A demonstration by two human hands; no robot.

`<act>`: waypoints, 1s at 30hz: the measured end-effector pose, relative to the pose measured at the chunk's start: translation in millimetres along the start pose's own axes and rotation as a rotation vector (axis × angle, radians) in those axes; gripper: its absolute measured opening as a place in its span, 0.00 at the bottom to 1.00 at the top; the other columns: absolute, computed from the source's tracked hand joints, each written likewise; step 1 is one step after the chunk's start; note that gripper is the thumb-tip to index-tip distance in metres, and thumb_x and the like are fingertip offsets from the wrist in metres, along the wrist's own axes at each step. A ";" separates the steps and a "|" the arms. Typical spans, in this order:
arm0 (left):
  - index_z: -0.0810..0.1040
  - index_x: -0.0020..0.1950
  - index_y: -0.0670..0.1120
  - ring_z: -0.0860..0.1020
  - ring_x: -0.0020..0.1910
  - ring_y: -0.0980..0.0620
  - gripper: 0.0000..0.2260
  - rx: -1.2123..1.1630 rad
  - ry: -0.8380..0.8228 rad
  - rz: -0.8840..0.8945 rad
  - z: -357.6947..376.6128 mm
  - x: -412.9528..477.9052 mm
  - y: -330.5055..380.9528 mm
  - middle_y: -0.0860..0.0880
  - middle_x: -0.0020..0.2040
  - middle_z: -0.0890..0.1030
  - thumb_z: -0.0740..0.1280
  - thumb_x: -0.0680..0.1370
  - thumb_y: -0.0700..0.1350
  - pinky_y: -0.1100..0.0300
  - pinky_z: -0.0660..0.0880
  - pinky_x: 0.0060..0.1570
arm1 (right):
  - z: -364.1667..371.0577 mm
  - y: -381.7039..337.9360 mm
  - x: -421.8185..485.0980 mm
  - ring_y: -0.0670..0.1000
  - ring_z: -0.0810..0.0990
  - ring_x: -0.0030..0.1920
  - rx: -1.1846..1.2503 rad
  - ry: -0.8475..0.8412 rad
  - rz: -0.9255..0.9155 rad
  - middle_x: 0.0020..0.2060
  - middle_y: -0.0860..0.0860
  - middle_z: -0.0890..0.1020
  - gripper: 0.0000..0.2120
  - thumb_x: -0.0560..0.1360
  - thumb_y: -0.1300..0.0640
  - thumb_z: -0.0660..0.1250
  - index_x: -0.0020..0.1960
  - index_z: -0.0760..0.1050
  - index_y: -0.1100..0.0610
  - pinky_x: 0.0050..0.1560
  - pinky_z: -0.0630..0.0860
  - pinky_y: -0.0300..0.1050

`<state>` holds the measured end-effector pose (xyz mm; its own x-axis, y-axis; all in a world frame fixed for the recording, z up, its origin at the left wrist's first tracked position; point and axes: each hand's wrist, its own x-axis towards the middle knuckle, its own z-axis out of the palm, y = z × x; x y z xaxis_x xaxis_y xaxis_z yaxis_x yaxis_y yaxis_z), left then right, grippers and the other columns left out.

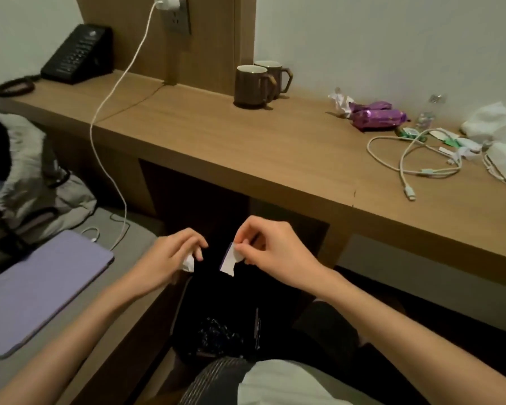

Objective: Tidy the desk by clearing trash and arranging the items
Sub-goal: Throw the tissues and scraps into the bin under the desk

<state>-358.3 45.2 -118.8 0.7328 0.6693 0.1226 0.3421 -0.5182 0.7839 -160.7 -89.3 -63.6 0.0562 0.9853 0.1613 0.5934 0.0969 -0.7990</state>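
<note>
Below the wooden desk [246, 147], both my hands hover over a dark trash bin [216, 317] on the floor. My left hand [173, 255] holds a small crumpled white paper [188, 263] in curled fingers. A flat white paper scrap [231, 260] is pinched in my right hand [275, 247] by thumb and fingers. On the desk's right lie purple snack packets [374, 115], a crumpled white wrapper [341, 102], green-and-white wrappers [421, 135], a loose white cable [406, 159] and white plastic bags [494, 124].
Two brown mugs [253, 86] stand mid-desk by the wall. A black phone [76, 55] sits at the far left, and a white charger cable [111, 112] runs from the wall socket down to a purple tablet [38, 287] on the bed. A grey bag [27, 200] lies beside it.
</note>
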 end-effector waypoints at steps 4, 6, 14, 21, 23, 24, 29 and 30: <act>0.78 0.47 0.49 0.73 0.25 0.59 0.12 -0.016 -0.020 -0.160 37.7 -1.2 -58.1 0.47 0.34 0.76 0.56 0.82 0.41 0.67 0.66 0.28 | 37.6 46.6 3.5 0.52 0.82 0.37 -0.030 -0.075 0.121 0.40 0.52 0.82 0.02 0.77 0.59 0.66 0.48 0.77 0.57 0.42 0.81 0.54; 0.79 0.41 0.51 0.74 0.31 0.53 0.15 -0.009 -0.026 -0.259 59.9 5.1 -82.5 0.44 0.35 0.77 0.56 0.82 0.44 0.61 0.67 0.35 | 51.3 71.7 7.4 0.53 0.82 0.37 -0.031 -0.061 0.192 0.39 0.54 0.82 0.02 0.77 0.60 0.65 0.48 0.76 0.57 0.42 0.80 0.54; 0.72 0.37 0.46 0.68 0.25 0.53 0.16 -0.221 0.043 -0.619 124.9 35.5 -149.0 0.51 0.27 0.71 0.55 0.83 0.47 0.56 0.64 0.31 | 100.9 165.1 27.0 0.50 0.82 0.34 0.058 0.011 0.592 0.32 0.50 0.80 0.08 0.73 0.65 0.61 0.42 0.75 0.53 0.43 0.80 0.49; 0.64 0.69 0.39 0.74 0.40 0.48 0.15 -0.365 -0.263 -0.819 155.2 43.6 -189.4 0.41 0.46 0.76 0.53 0.83 0.41 0.68 0.69 0.33 | 142.6 218.6 31.6 0.53 0.82 0.40 0.042 0.002 0.797 0.40 0.55 0.82 0.10 0.74 0.64 0.58 0.43 0.72 0.51 0.45 0.78 0.44; 0.57 0.75 0.40 0.75 0.56 0.47 0.21 -0.331 -0.322 -0.846 160.0 44.7 -194.2 0.40 0.66 0.71 0.54 0.83 0.43 0.67 0.69 0.46 | 153.1 229.1 33.5 0.55 0.83 0.47 0.051 -0.038 0.834 0.44 0.54 0.82 0.08 0.75 0.62 0.60 0.49 0.75 0.53 0.53 0.79 0.47; 0.56 0.76 0.41 0.74 0.57 0.51 0.22 -0.317 -0.327 -0.853 162.3 44.8 -193.2 0.41 0.69 0.69 0.55 0.83 0.43 0.67 0.69 0.47 | 156.5 231.1 34.5 0.55 0.82 0.49 0.076 -0.063 0.850 0.45 0.53 0.82 0.09 0.76 0.62 0.62 0.53 0.76 0.55 0.56 0.78 0.49; 0.65 0.72 0.44 0.75 0.51 0.51 0.19 -0.159 -0.275 -0.781 157.7 42.1 -181.8 0.43 0.59 0.77 0.59 0.81 0.44 0.58 0.72 0.54 | 144.6 216.8 36.4 0.50 0.79 0.56 0.067 -0.177 0.748 0.54 0.52 0.81 0.14 0.77 0.61 0.64 0.62 0.76 0.57 0.60 0.74 0.42; 0.68 0.71 0.45 0.76 0.51 0.51 0.18 -0.124 -0.269 -0.731 151.1 41.5 -177.7 0.45 0.56 0.78 0.59 0.81 0.44 0.57 0.72 0.54 | 136.5 208.8 36.1 0.49 0.80 0.56 0.051 -0.186 0.695 0.54 0.52 0.81 0.14 0.77 0.61 0.64 0.62 0.76 0.56 0.59 0.75 0.41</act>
<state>-299.8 84.6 -345.0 0.4696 0.6575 -0.5892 0.7358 0.0774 0.6728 -144.4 -14.3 -303.7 0.2670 0.8287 -0.4920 0.4314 -0.5593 -0.7079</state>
